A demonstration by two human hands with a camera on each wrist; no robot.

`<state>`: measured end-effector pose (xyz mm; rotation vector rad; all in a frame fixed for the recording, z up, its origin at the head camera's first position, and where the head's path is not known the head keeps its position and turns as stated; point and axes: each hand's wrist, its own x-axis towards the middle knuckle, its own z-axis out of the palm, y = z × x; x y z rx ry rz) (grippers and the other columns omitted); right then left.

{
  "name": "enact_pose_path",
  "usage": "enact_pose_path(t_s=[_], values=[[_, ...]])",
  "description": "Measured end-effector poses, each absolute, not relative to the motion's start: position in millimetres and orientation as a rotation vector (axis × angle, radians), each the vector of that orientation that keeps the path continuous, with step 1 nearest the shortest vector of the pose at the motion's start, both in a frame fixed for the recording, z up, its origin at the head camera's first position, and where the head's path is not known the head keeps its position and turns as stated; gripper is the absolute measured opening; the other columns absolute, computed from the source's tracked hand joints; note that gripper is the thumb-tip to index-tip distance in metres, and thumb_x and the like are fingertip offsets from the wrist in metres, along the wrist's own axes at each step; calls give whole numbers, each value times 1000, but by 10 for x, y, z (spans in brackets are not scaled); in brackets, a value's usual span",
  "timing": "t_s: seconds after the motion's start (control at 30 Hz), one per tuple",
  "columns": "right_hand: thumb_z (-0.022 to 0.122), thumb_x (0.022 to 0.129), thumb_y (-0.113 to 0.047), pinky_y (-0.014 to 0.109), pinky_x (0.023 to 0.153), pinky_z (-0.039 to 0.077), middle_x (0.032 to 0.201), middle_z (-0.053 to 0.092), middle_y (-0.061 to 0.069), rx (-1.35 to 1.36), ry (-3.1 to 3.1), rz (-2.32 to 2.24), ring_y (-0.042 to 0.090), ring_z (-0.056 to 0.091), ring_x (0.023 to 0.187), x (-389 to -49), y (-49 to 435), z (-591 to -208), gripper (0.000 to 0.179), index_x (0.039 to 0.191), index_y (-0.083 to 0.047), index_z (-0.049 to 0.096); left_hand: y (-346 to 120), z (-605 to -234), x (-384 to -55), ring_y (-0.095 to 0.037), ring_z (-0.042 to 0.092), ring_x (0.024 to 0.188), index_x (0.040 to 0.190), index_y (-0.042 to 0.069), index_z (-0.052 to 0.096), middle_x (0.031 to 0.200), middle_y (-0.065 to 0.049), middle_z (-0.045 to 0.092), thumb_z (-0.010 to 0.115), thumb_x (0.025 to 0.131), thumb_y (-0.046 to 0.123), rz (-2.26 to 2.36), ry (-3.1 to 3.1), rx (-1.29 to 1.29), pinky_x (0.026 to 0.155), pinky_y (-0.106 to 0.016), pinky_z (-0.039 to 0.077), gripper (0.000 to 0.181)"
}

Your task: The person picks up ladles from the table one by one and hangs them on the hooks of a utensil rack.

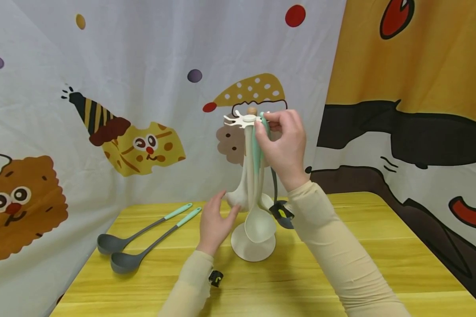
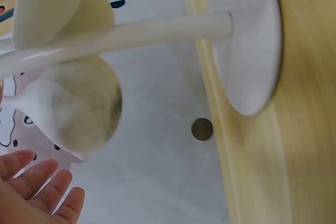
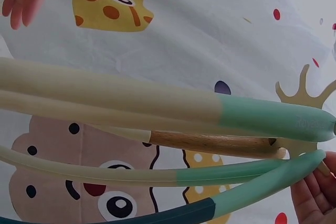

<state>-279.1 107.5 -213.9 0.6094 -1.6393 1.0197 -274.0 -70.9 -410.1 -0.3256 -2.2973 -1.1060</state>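
Observation:
A cream utensil stand (image 1: 253, 251) has a hooked crown (image 1: 238, 119) at its top, with several mint-handled utensils hanging round its pole. My right hand (image 1: 287, 141) is at the crown, pinching the top end of a mint handle. The right wrist view shows it to be the handle with a dark grey shaft (image 3: 178, 216); its grey ladle bowl (image 1: 286, 223) is partly behind my wrist. A cream ladle (image 1: 260, 225) hangs in front. My left hand (image 1: 216, 224), fingers extended, is beside another cream utensil (image 2: 76, 108), apart from it in the left wrist view.
Two grey ladles with mint handles lie on the table's left side, one farther back (image 1: 113, 243) and one nearer (image 1: 128, 263). A wooden knob (image 1: 252, 111) tops the stand. Behind the wooden table (image 1: 381, 264) hangs a cartoon-printed cloth (image 1: 150, 57).

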Motion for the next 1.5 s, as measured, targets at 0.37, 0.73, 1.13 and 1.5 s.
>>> enact_pose_path(t_s=[0.37, 0.73, 1.13, 1.5], values=[[68, 88, -14, 31, 75, 54, 96, 59, 18, 597, -1628, 1011, 28, 60, 82, -2799, 1056, -2139, 23, 98, 7, 66, -931, -4197, -2774, -39, 41, 135, 148, 1, 41, 149, -18, 45, 59, 94, 52, -957, -2419, -413, 109, -55, 33, 76], [68, 88, -15, 30, 76, 53, 95, 59, 17, 587, -1622, 1019, 28, 60, 82, -2786, 1057, -2129, 23, 97, 6, 67, -1138, -4287, -2814, -41, 23, 145, 156, 3, 24, 159, -19, 25, 52, 94, 62, -803, -2621, -428, 114, -62, 16, 90], [67, 88, -15, 29, 76, 52, 95, 59, 18, 581, -1628, 1001, 28, 60, 82, -2797, 1068, -2138, 23, 97, 6, 67, -1468, -4380, -2893, -46, 7, 147, 160, 16, 16, 162, -18, 14, 44, 88, 77, -572, -2907, -315, 109, -73, 6, 98], [67, 88, -14, 30, 76, 54, 95, 58, 18, 592, -1620, 1011, 28, 60, 82, -2809, 1069, -2149, 22, 97, 6, 67, -1750, -4435, -2967, -50, 8, 145, 159, 11, 18, 161, -23, 16, 41, 88, 78, -466, -3030, -244, 107, -76, 5, 100]])
